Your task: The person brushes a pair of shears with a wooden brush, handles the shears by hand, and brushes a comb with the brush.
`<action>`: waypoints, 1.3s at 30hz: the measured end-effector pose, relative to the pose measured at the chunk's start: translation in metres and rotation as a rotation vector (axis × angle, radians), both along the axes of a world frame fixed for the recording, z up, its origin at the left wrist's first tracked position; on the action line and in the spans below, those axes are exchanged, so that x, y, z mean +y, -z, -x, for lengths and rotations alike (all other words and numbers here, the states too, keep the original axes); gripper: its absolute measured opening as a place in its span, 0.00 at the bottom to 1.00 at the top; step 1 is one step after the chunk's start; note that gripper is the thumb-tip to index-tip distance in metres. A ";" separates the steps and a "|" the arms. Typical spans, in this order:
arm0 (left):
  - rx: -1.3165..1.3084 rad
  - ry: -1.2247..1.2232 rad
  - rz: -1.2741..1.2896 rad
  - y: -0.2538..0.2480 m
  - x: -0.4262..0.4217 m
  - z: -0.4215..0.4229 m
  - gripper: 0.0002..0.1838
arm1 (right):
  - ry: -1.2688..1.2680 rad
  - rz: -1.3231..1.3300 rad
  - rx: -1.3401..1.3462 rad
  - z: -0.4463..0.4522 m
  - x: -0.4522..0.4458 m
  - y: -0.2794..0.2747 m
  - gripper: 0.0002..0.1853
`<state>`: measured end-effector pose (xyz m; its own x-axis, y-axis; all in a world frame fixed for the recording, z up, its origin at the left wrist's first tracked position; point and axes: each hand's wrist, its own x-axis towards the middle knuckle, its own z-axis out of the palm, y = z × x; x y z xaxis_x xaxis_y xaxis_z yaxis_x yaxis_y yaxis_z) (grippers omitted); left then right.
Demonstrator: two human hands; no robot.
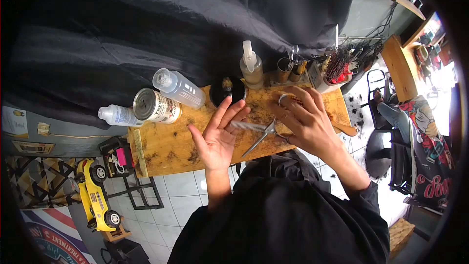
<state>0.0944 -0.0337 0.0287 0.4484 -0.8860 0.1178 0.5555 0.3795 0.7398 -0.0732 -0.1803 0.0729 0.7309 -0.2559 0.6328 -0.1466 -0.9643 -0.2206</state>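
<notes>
My right hand (310,122) is wrapped around the finger rings of a pair of thinning scissors (249,126), held over the table. The scissors' blades are spread apart: the toothed one points left, while the plain one points down and left. My left hand (220,139) is palm up with fingers extended, its fingers beside the tip of the toothed blade. Just beyond those fingertips is a black bowl (214,97) with a brush (227,86) in it. Under my right hand lies an object mostly hidden by the fingers.
On the hair-strewn wooden table (166,159) stand a spray bottle (251,71), a can (155,105), a clear bottle (181,88), a small bottle (119,116) and hairbrushes (337,68). A wooden handle (345,128) overhangs the right edge. A yellow toy car (97,195) is at left.
</notes>
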 end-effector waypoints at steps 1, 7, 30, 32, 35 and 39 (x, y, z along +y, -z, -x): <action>0.003 0.012 -0.009 -0.001 0.000 0.001 0.55 | -0.031 0.014 0.038 0.005 -0.002 0.002 0.12; 0.107 0.088 0.037 -0.001 0.002 0.003 0.56 | -0.110 -0.013 0.186 0.014 0.000 0.002 0.19; 0.721 0.657 0.185 -0.008 -0.033 0.035 0.58 | -1.065 -1.814 0.047 0.008 0.056 0.036 0.13; 0.713 0.640 0.150 -0.009 -0.032 0.034 0.58 | -0.969 -1.880 -0.028 0.008 0.059 0.021 0.20; 0.658 0.576 0.099 -0.004 -0.032 0.030 0.58 | -1.020 -1.748 0.358 0.020 0.040 0.043 0.26; 0.549 0.534 0.187 0.010 -0.014 0.026 0.47 | -1.206 -1.958 -0.081 0.019 0.045 0.047 0.21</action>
<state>0.0684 -0.0477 0.0184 0.0050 -0.9853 0.1708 0.9651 0.0495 0.2571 -0.0920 -0.1357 0.0260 0.9612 -0.0017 0.2759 0.1875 0.7376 -0.6487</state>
